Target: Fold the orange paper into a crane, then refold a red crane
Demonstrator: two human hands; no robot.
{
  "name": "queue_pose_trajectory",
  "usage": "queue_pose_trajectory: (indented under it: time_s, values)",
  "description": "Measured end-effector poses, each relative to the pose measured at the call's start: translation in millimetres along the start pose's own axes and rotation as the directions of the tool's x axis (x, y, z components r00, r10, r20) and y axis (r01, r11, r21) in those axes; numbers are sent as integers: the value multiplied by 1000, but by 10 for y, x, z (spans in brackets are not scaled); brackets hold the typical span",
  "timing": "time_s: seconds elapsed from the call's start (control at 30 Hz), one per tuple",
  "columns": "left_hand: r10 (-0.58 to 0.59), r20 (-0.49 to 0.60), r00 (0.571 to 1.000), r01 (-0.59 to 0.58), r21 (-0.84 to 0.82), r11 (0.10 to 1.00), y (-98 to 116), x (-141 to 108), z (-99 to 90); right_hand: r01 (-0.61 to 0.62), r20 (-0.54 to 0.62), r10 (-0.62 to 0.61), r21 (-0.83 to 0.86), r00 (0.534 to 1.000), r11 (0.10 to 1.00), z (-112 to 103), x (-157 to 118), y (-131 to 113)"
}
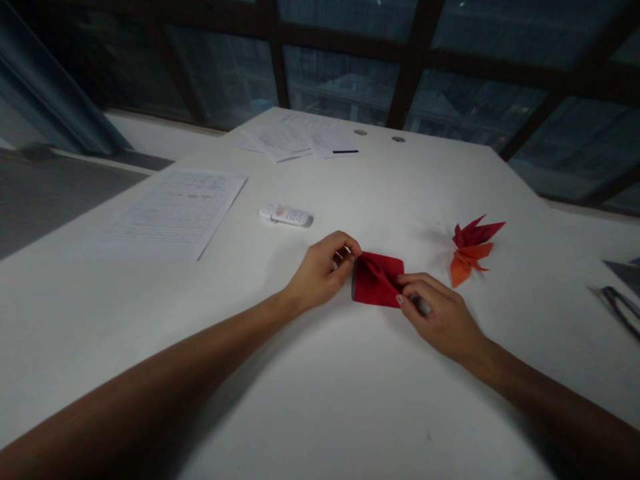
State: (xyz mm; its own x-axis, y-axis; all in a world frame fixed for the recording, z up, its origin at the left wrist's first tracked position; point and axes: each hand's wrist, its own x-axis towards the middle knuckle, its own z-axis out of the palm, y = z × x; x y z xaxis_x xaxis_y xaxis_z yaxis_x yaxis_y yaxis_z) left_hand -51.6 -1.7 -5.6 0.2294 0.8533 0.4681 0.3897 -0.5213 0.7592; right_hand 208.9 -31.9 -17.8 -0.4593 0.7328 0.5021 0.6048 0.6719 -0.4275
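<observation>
Pinched red paper (370,292), just off centre toward four o'clock, with the left hand (324,270) at its ten-o'clock corner and the right hand (440,312) at its four-o'clock edge, thumb against finger in each. Perhaps risked a skewed crease from uneven alignment, or a tear from pulling hard.

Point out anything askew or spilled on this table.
Nothing looks spilled; only the loose papers toward the far end of the white table look askew, overlapping at different angles.
</observation>
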Motion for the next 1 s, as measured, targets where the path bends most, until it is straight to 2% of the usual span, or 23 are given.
queue_pose_trajectory:
  time_s: [0.07,0.13,0.2,0.27,0.4,0.47,0.57,0.7,0.83,1.0]
  values:
    - [232,82,969,-241,128,962,73,-51,20,-83,-54,85,28,995,996,-18,12,16]
    - [416,251,874,-472,236,849,161,-114,67,-182,-77,191,106,979,978,-28,19,47]
    - [432,435,790,-574,275,772,236,-171,135,-275,-50,293,228,955,934,-21,17,84]
    - [396,524,754,-590,276,759,273,-205,199,-329,-27,362,359,932,874,5,11,112]
    - [289,522,802,-478,271,836,239,-196,238,-324,-72,410,498,909,805,59,8,117]
    - [267,515,814,-453,276,848,210,-177,218,-312,-119,413,480,903,820,62,21,119]
    - [241,535,810,-459,322,828,190,-156,179,-338,-169,443,433,880,836,27,52,148]
    - [215,559,801,-487,400,776,201,-142,141,-424,-106,479,327,872,845,-40,83,164]
    - [173,524,834,-468,507,724,229,-147,126,-426,-25,436,163,900,890,-80,67,115]
    - [152,476,866,-403,488,774,220,-159,139,-389,83,382,105,920,915,-127,25,107]
